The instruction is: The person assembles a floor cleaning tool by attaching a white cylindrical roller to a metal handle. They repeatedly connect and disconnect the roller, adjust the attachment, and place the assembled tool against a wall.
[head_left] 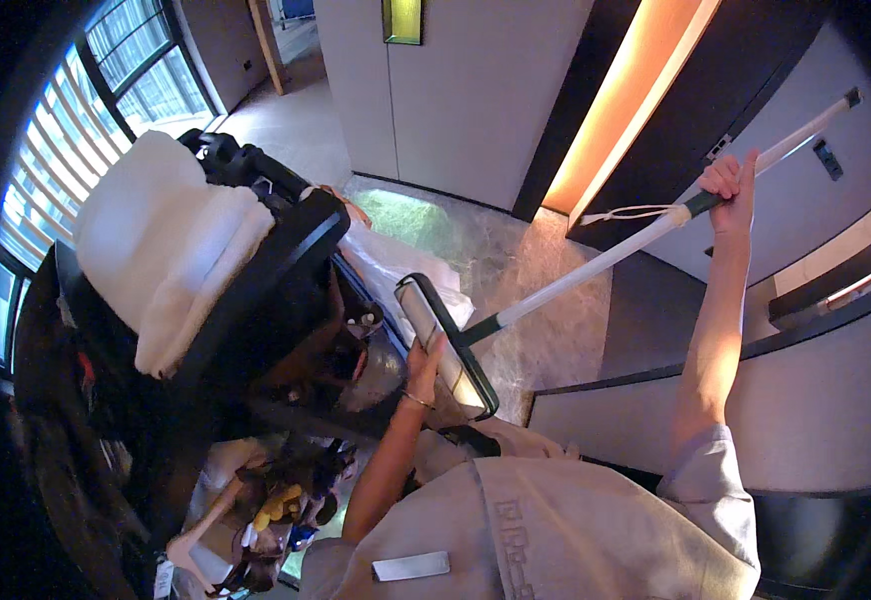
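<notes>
Left hand [424,368] reaches up, fingers touching the head of the lint roller mop [446,345], grip unclear. Right hand [731,188] raised high, fist closed around its long white pole [596,262]. Roller head hangs beside the housekeeping cart [256,290].

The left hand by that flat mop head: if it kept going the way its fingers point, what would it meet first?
The left hand already touches the flat mop head. Going further up and left, it would probably meet the white bag on the housekeeping cart, though depth is hard to judge.
</notes>
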### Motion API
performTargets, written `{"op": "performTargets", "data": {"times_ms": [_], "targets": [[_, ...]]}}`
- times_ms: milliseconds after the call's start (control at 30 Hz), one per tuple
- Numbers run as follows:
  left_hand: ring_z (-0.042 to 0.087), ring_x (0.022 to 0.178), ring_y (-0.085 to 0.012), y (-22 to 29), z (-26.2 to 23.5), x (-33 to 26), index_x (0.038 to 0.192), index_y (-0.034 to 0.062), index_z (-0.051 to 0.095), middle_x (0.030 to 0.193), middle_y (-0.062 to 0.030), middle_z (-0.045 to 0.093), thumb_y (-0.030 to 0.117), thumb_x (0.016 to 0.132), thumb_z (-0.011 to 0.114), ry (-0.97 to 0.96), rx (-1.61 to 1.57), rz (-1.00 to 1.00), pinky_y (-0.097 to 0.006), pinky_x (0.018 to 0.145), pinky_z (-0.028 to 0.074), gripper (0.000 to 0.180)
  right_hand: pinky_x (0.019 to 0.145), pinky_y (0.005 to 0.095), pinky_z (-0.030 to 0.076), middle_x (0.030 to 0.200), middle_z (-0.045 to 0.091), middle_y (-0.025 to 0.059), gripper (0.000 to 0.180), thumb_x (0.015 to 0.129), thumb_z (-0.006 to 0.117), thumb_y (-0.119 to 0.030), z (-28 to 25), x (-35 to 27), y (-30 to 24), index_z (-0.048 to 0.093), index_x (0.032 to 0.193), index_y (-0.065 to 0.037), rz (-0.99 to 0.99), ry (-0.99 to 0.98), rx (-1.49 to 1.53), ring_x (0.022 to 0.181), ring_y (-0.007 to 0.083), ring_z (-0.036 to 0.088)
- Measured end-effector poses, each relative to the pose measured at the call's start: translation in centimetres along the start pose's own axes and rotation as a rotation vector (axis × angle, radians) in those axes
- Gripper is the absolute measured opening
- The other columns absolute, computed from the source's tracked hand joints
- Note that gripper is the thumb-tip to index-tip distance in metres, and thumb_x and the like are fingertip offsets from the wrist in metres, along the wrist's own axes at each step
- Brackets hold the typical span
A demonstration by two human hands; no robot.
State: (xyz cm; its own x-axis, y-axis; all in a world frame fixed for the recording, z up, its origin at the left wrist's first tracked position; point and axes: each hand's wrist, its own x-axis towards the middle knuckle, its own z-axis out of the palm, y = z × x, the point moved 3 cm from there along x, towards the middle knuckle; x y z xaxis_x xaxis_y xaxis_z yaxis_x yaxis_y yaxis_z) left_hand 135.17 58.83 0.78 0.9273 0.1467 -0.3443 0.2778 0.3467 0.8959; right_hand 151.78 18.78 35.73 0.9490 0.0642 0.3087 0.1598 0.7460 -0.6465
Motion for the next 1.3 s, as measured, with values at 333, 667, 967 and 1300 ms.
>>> {"op": "performTargets", "data": {"times_ms": [333,667,967,1300], "targets": [[0.062,0.080,-0.0169,13.8,8.0,-0.9,0.111,0.0006,0.045,0.095,-0.0096,0.062,0.015,0.088,0.058,-0.346,-0.144,0.185,-0.029,0.071,0.050,0.030,0.050,0.0245,0.034,0.051,0.028,-0.0048,0.048,0.085,0.061,-0.044,-15.9,-0.5,-7.7,0.032,0.060,-0.014,-0.055,0.227,0.201,0.044,0.0074,0.029],[0.060,0.096,-0.0238,17.1,9.7,-0.8,0.131,0.0033,0.036,0.113,-0.0139,0.057,0.010,0.086,0.054,-0.528,-0.348,0.102,-0.035,0.079,0.051,0.049,0.050,0.0248,0.033,0.051,0.027,-0.0036,0.050,0.084,0.061,-0.047,-22.5,-3.4,-9.9,0.034,0.059,-0.013,-0.153,0.439,0.257,0.044,0.0076,0.029],[0.059,0.104,-0.0228,18.7,8.7,-1.1,0.139,-0.0001,0.026,0.119,-0.0148,0.055,-0.003,0.075,0.065,-0.461,-0.160,0.258,-0.032,0.087,0.049,0.075,0.050,0.0259,0.033,0.050,0.029,-0.0032,0.053,0.083,0.062,-0.047,-24.5,-2.7,-8.5,0.032,0.054,-0.014,-0.165,0.552,0.257,0.045,0.0093,0.030],[0.059,0.097,-0.0192,19.9,9.0,-2.4,0.136,0.0041,0.030,0.102,-0.0097,0.057,0.001,0.061,0.080,-0.293,-0.054,0.425,-0.029,0.073,0.054,0.090,0.052,0.0268,0.037,0.050,0.030,-0.0024,0.052,0.082,0.065,-0.043,-25.0,-2.4,-6.3,0.032,0.056,-0.014,-0.129,0.633,0.251,0.048,0.0111,0.034]]}}
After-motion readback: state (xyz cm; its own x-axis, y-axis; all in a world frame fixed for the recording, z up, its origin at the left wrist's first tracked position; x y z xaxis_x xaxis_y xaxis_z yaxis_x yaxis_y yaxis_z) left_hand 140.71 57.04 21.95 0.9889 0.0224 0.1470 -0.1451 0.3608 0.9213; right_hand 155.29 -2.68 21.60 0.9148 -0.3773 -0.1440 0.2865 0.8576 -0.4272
